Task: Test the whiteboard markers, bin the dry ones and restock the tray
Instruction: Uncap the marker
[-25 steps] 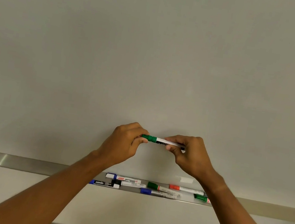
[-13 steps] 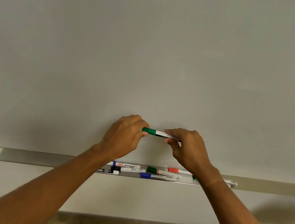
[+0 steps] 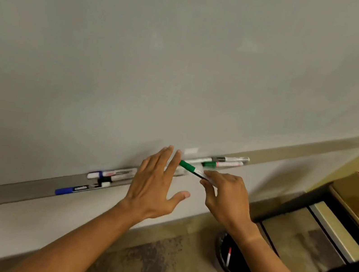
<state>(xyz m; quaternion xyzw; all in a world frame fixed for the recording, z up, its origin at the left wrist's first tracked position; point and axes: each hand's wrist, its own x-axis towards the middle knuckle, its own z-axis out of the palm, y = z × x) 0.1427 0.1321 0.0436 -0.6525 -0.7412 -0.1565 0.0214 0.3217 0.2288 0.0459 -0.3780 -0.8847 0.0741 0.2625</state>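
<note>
**Green marker capped, headed for the bin?**

Left hand (image 3: pixel 155 188) now off the green marker (image 3: pixel 192 169), fingers spread flat. Right hand (image 3: pixel 223 195) alone pinching the barrel, cap on, just in front of the tray (image 3: pixel 22 190). Bin (image 3: pixel 233 261) down below, one marker inside already. Probably a dry one, so next stop there.

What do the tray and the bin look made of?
Tray: likely brushed metal, perhaps aluminium, going by its grey, dull, even sheen. Bin: hard to tell; it looks black with a glossy crinkled rim, perhaps a plastic liner.
</note>
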